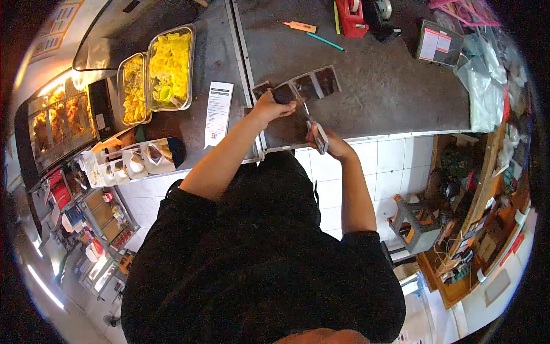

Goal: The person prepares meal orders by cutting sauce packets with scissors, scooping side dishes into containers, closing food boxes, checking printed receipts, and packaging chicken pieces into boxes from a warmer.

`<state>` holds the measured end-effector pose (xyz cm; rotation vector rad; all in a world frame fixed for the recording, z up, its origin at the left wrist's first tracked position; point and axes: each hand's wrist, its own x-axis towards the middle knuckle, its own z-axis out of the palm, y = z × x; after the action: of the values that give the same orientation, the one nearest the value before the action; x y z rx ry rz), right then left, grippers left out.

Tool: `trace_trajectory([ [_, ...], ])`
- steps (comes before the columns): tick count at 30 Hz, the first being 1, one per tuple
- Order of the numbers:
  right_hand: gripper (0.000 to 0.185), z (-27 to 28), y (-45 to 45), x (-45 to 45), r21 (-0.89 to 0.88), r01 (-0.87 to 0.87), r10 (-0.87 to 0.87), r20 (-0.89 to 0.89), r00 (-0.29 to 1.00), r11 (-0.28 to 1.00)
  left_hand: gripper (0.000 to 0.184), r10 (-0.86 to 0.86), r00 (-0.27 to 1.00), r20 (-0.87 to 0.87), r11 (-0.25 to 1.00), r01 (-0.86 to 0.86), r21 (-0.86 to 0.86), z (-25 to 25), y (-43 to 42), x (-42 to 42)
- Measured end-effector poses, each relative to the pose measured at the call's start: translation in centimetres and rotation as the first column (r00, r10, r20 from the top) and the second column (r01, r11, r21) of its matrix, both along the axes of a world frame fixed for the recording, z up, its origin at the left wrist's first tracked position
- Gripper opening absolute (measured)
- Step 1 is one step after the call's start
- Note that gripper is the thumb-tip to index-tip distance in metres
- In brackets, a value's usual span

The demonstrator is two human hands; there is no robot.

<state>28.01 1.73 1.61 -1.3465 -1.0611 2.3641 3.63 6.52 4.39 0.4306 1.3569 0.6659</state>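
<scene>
A strip of joined clear sachets with dark contents (327,81) lies slanting across the dark worktop in front of me. My left hand (271,109) is closed on the near left part of this strip. In my right hand (333,147) is a pair of scissors (321,139), gripped by the handles. Their blades point up and away from me, at a seam between sachets just right of my left fingers. Whether the blades have cut into the seam I cannot tell.
A printed receipt (218,112) lies left of the metal joint. Beyond it stand containers of yellow food (170,66). An orange highlighter (301,27), a teal pencil (325,42), a red tape dispenser (351,20) and plastic bags (484,86) are toward the back and right.
</scene>
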Motion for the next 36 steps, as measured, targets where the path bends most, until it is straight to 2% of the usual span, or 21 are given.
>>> trace_trajectory([
  [2, 0.062, -0.5, 0.8, -0.2, -0.01, 0.023, -0.023, 0.029, 0.999, 1.0, 0.047, -0.016, 1.0, -0.026, 1.0, 0.016, -0.004, -0.8, -0.3, 0.0],
  [3, 0.062, -1.3, 1.3, -0.2, -0.027, -0.018, 0.019, 0.023, 1.0, 0.999, 0.047, -0.038, 0.999, 0.019, 0.999, 0.038, 0.027, -3.3, -0.9, -0.4],
  [5, 0.062, -1.0, 2.3, -0.5, -0.044, -0.057, 0.057, 0.02, 0.998, 0.997, 0.047, -0.064, 0.996, 0.067, 0.996, 0.06, 0.059, -4.5, -1.3, -0.7],
  [8, 0.062, 1.1, 3.8, -1.6, -0.047, 0.018, -0.014, 0.081, 0.997, 0.999, 0.045, -0.072, 0.996, 0.051, 0.993, 0.067, 0.093, -3.1, -1.5, -0.7],
  [10, 0.063, -0.1, 4.8, -1.6, -0.06, -0.091, 0.092, 0.002, 0.996, 0.994, 0.043, -0.082, 0.997, 0.002, 0.993, 0.081, 0.081, -2.1, -1.4, -1.2],
  [11, 0.063, -0.7, 5.0, -1.7, -0.06, -0.09, 0.091, 0.004, 0.996, 0.994, 0.042, -0.109, 0.994, -0.02, 0.987, 0.111, 0.121, -1.8, -1.2, -1.4],
  [18, 0.062, 0.1, 5.5, -3.4, 0.023, -0.109, 0.108, 0.03, 0.994, 0.994, 0.047, -0.183, 0.983, -0.029, 0.979, 0.184, 0.084, -0.7, -0.6, -2.0],
  [20, 0.061, -0.2, 6.1, -3.6, 0.047, -0.127, 0.125, 0.032, 0.992, 0.991, 0.05, -0.362, 0.883, -0.3, 0.915, 0.398, 0.069, 1.3, -0.7, -1.3],
  [21, 0.059, -0.5, 6.3, -3.7, 0.007, -0.098, 0.098, -0.069, 0.993, 0.995, 0.054, -0.22, 0.976, 0.008, 0.962, 0.215, 0.168, -3.0, -2.3, -1.7],
  [22, 0.058, -0.7, 6.4, -3.7, -0.036, -0.073, 0.066, -0.17, 0.983, 0.997, 0.054, -0.224, 0.975, 0.006, 0.961, 0.22, 0.168, -3.2, -2.6, -1.5],
  [24, 0.055, 1.5, 6.6, -3.4, -0.027, -0.05, 0.046, -0.132, 0.99, 0.998, 0.06, -0.122, 0.97, -0.21, 0.966, 0.164, 0.198, -3.0, -3.1, -1.3],
  [25, 0.053, 2.4, 6.2, -3.3, -0.023, -0.039, 0.037, -0.091, 0.995, 0.999, 0.065, -0.192, 0.774, -0.603, 0.905, 0.377, 0.195, 0.2, -2.7, -1.1],
  [26, 0.053, 2.7, 5.5, -2.9, -0.025, -0.037, 0.034, -0.092, 0.995, 0.999, 0.065, -0.195, 0.773, -0.604, 0.905, 0.379, 0.193, 0.0, -2.6, -1.6],
  [27, 0.047, 3.0, 4.7, -2.1, -0.101, 0.107, -0.121, -0.139, 0.983, 0.989, 0.068, -0.135, 0.656, -0.743, 0.867, 0.44, 0.232, -0.6, -2.2, -2.5],
  [28, 0.042, 3.2, 3.9, -1.1, -0.182, 0.243, -0.274, -0.173, 0.946, 0.953, 0.071, -0.054, 0.521, -0.852, 0.825, 0.505, 0.256, 0.2, -1.8, -2.6],
  [29, 0.042, 3.3, 3.3, 0.2, -0.182, 0.242, -0.273, -0.171, 0.947, 0.953, 0.078, 0.008, 0.253, -0.967, 0.793, 0.587, 0.161, 1.1, -1.6, -2.5],
  [30, 0.04, 3.3, 2.8, 1.9, -0.154, 0.217, -0.243, -0.181, 0.953, 0.964, 0.078, 0.012, 0.254, -0.967, 0.793, 0.587, 0.163, 2.3, -0.7, -2.1],
  [32, 0.035, 2.9, 1.8, 4.6, -0.097, 0.17, -0.186, -0.195, 0.963, 0.981, 0.081, 0.202, 0.134, -0.97, 0.647, 0.726, 0.235, 3.4, 0.8, -1.2],
  [33, 0.035, 2.8, 1.1, 5.1, -0.097, 0.174, -0.19, -0.193, 0.963, 0.98, 0.076, 0.151, 0.095, -0.984, 0.648, 0.742, 0.171, 2.5, 1.2, -0.3],
  [34, 0.039, 2.7, 0.5, 5.6, -0.096, 0.162, -0.172, -0.108, 0.979, 0.982, 0.076, 0.15, 0.1, -0.984, 0.645, 0.744, 0.174, 2.0, 1.6, 0.6],
  [36, 0.044, 3.3, -0.9, 6.0, -0.095, 0.149, -0.151, -0.014, 0.988, 0.984, 0.063, 0.015, -0.022, -1.0, 0.637, 0.771, -0.008, 0.9, 2.1, 2.3],
])
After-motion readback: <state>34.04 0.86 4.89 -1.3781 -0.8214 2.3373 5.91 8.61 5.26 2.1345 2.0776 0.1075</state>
